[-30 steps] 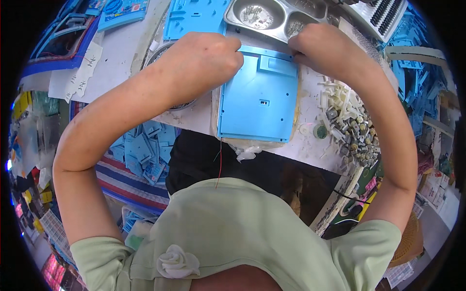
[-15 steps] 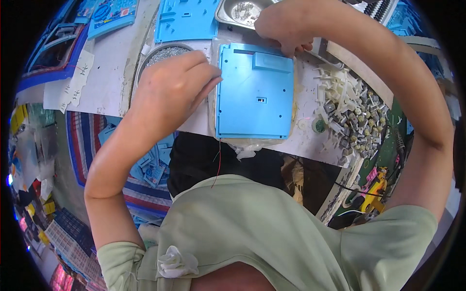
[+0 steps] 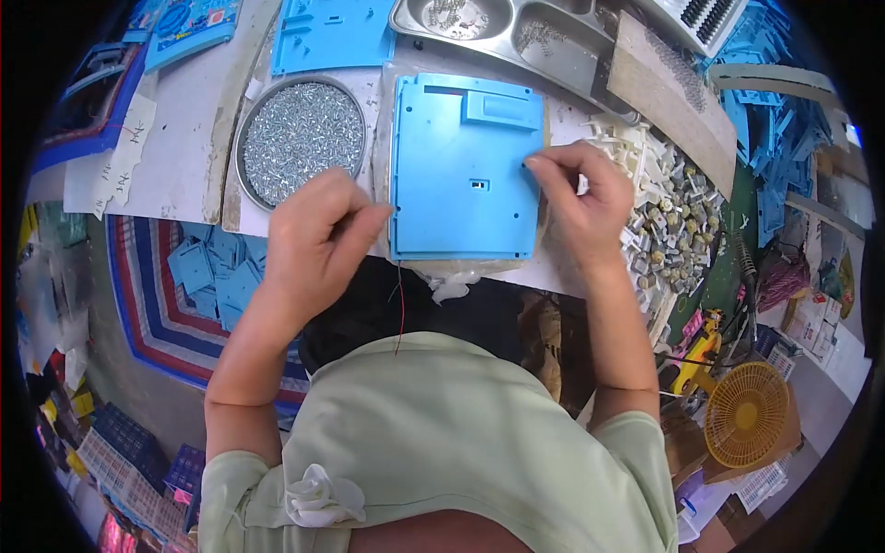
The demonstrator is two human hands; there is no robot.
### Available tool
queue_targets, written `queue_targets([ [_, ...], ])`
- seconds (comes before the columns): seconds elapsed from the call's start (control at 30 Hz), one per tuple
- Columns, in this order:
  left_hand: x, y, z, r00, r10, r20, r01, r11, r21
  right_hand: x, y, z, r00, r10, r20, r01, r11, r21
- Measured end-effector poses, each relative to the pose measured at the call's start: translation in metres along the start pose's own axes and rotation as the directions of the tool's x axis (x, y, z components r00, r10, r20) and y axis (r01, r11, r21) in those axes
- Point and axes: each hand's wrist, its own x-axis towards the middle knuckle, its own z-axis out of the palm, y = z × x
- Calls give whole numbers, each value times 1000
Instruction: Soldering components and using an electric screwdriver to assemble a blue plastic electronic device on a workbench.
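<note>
Blue plastic casing panel lies flat, ctr of frame, slightly above mid. Raised rect. block nr its upper R corner, small slotted cutout w/ a pale insert just below ctr, dark holes nr the edges. Sheet of clear plastic film sticks out under the lower edge. Thin red wire hangs from lower L corner, down toward the shirt.

L hand: just beside panel's L edge, fingers curled in, thumb nr index; can't tell if anything small is pinched. R hand: thumb + index tips drawn together at panel's R edge, by a dark spot; can't tell if that's a hole or a small part in the grip.

L of panel: round metal bowl, full of silvery screws. Above: 2nd blue panel, top ctr-left; steel compartment tray, top ctr, w/ small metal bits in its wells. R of panel: pile of white plastic pcs, running down into small metal-bodied parts. Brown board, upper R, small bits scattered on it. All on whitish surface.

Farther out: striped bag w/ blue parts, mid-left; heap of blue plastic pcs, upper R; orange-yellow fan, lower R.
</note>
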Motion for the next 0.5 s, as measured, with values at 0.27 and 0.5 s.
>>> queue_targets([
  [0.27, 0, 6, 2, 999, -29, 22, 30, 999, -26, -5, 10, 4, 980, -193, -41, 189, 978, -87],
  [0.5, -5, 2, -2, 999, -52, -12, 52, 998, -44, -7, 4, -16, 900, -410, 147, 434, 810, -395],
])
